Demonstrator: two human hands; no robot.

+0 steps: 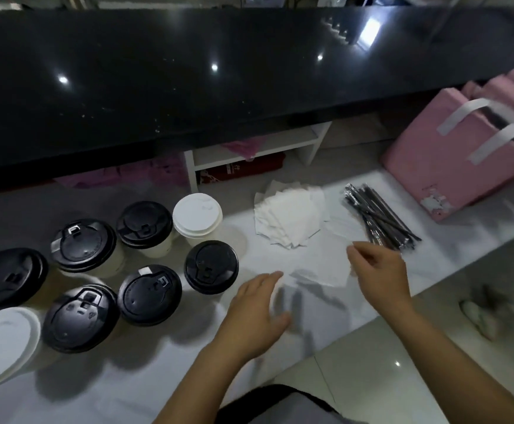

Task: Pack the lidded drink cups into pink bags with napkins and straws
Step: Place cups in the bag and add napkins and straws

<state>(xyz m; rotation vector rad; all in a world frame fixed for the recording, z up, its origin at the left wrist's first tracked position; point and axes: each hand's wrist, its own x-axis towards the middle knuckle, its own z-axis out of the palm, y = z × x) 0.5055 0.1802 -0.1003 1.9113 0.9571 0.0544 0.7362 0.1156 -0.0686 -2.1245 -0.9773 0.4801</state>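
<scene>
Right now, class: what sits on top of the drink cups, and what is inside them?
Every cup wears a lid: six black lids, two white lids. The lids hide whatever is inside.

Black lids (148,293) on pale cups (157,250) left of the left hand (255,313), two white lids (197,214) among them, white napkin (320,270) pinched in the right hand (381,270), white napkins (289,221) beyond, black straws (378,215) past it, pink bags (433,166) with white handles (463,113) farther right.

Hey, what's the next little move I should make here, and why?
Probably take one straw from the straw bundle: your right hand pinches a loose napkin just beside it, your left hand is open and free, and the pink bags lie flat farther right.
</scene>
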